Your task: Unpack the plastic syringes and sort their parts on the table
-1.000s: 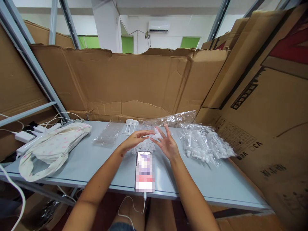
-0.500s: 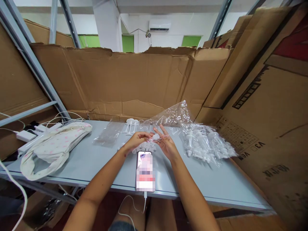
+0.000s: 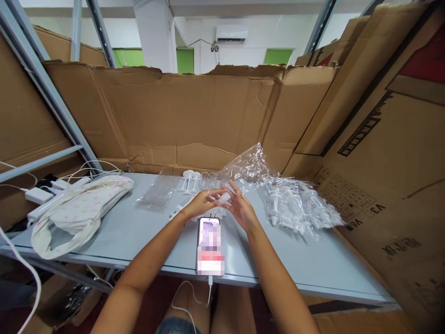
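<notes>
Between my two hands, above the table, is a small white plastic piece (image 3: 224,198) with a clear part. My left hand (image 3: 201,202) pinches its left side with thumb and fingers. My right hand (image 3: 241,208) has its fingertips curled around the other side, with some fingers raised. Beneath the hands lies a pile of small white plastic parts (image 3: 218,213), partly hidden by them. White plunger-like pieces (image 3: 190,182) stand just behind my left hand. In front of the pile lies a phone (image 3: 210,248) with its screen lit.
To the right, a clear bag of white-capped bottles (image 3: 295,206) rests near a cardboard box (image 3: 382,185). A flat clear bag (image 3: 158,191) lies left of the plungers. A white cloth bag (image 3: 83,208) and power strips (image 3: 40,195) sit at left. Cardboard (image 3: 191,116) walls the back.
My left fingers have shifted slightly right over the white piece, and my right fingers have closed in toward it. The clear plastic film behind has sagged a little.
</notes>
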The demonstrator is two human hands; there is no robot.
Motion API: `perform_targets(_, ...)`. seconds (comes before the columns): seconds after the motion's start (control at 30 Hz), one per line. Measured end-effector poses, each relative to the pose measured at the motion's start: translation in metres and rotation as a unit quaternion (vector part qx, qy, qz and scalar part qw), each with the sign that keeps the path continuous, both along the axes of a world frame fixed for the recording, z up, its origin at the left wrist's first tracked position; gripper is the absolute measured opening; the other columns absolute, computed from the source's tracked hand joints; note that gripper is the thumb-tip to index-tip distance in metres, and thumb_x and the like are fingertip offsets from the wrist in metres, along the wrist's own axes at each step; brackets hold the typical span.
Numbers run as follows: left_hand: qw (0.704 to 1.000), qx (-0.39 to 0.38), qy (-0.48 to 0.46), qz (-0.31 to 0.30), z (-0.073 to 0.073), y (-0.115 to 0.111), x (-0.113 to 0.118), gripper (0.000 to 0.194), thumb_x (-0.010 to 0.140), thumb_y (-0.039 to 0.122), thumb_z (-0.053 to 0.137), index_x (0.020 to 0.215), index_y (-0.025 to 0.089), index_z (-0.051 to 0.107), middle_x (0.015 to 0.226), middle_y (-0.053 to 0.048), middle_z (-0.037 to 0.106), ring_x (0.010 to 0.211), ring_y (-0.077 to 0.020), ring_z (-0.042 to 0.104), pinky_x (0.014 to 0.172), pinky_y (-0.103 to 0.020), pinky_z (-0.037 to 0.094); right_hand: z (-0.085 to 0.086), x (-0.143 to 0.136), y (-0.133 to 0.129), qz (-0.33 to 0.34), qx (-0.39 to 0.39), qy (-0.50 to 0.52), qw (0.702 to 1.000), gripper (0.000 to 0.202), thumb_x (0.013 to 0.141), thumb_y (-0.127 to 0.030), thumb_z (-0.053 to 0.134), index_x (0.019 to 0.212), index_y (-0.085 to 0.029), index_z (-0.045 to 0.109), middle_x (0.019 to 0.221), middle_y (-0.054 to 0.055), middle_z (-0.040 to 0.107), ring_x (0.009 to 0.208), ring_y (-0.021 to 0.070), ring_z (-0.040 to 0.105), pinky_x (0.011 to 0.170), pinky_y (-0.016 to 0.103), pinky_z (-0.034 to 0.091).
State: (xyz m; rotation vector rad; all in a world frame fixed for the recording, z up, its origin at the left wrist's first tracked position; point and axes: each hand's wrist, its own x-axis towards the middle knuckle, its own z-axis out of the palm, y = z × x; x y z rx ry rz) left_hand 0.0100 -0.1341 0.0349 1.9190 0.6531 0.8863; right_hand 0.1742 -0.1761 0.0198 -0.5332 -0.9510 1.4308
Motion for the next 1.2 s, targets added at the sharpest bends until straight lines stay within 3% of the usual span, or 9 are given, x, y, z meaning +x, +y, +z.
perform_targets(0.2,0.993,0.092,0.069,-0.018,0.012,-0.005,-0.001,0.034,0.077,0.014,0.054,0.109,0.024,0.061,0.110,-0.006,0.058,0.088,-0.0142,0.055,0.072,-0.026,0.047,-0.001,-0.001,0.001,0.030,-0.016,0.008,0.999,0.042,0.087,-0.046,0.046,0.127,-0.037,0.045,0.129,0.001,0.055,0.089,0.0155,0.062,0.080,0.037,0.050)
perform_targets(0.43,0.989,0.120,0.090,-0.011,0.012,-0.007,0.000,0.030,0.075,0.010,0.048,0.103,0.019,0.055,0.101,-0.004,0.059,0.080,-0.0124,0.055,0.071,-0.025,0.046,0.000,0.001,0.002,0.031,-0.037,0.034,0.998,0.046,0.085,-0.048,0.047,0.129,-0.040,0.041,0.125,0.001,0.058,0.094,0.0167,0.061,0.080,0.039,0.050)
perform_targets(0.53,0.989,0.120,0.090,0.002,0.011,-0.008,0.000,0.035,0.075,0.010,0.047,0.109,0.018,0.051,0.101,-0.004,0.059,0.078,-0.0120,0.055,0.069,-0.025,0.046,0.001,0.002,0.002,0.033,-0.047,0.037,0.998,0.046,0.084,-0.047,0.048,0.129,-0.040,0.041,0.125,0.001,0.058,0.098,0.0175,0.060,0.081,0.040,0.051)
perform_targets(0.7,0.980,0.151,0.113,-0.059,0.017,-0.007,0.001,0.056,0.073,0.003,0.039,0.122,0.025,0.049,0.121,-0.004,0.056,0.099,-0.0159,0.054,0.077,-0.026,0.044,0.000,0.000,0.002,0.038,-0.050,0.037,0.997,0.045,0.085,-0.044,0.049,0.129,-0.040,0.042,0.118,0.000,0.061,0.086,0.0168,0.064,0.074,0.036,0.054)
perform_targets(0.87,0.978,0.144,0.116,-0.095,0.024,-0.005,0.004,0.056,0.070,0.000,0.039,0.117,0.024,0.056,0.120,-0.004,0.058,0.093,-0.0144,0.056,0.076,-0.025,0.044,-0.002,0.002,0.004,0.040,-0.051,0.039,0.997,0.045,0.085,-0.044,0.048,0.129,-0.038,0.042,0.120,0.001,0.060,0.083,0.0169,0.064,0.075,0.038,0.054)
perform_targets(1.07,0.987,0.126,0.099,-0.012,0.025,-0.008,0.001,0.041,0.069,0.004,0.044,0.105,0.017,0.060,0.098,-0.004,0.063,0.074,-0.0115,0.055,0.070,-0.025,0.045,0.003,0.004,0.002,0.028,-0.049,0.054,0.997,0.044,0.087,-0.044,0.044,0.130,-0.040,0.039,0.125,0.002,0.057,0.097,0.0184,0.062,0.078,0.040,0.053)
perform_targets(1.2,0.986,0.130,0.092,0.046,0.024,-0.008,-0.006,0.035,0.074,0.010,0.045,0.105,0.016,0.059,0.101,-0.005,0.062,0.076,-0.0120,0.055,0.072,-0.025,0.045,0.005,0.007,0.002,-0.005,-0.042,0.057,0.997,0.047,0.085,-0.047,0.047,0.131,-0.041,0.037,0.125,0.003,0.057,0.103,0.0219,0.060,0.082,0.044,0.051)
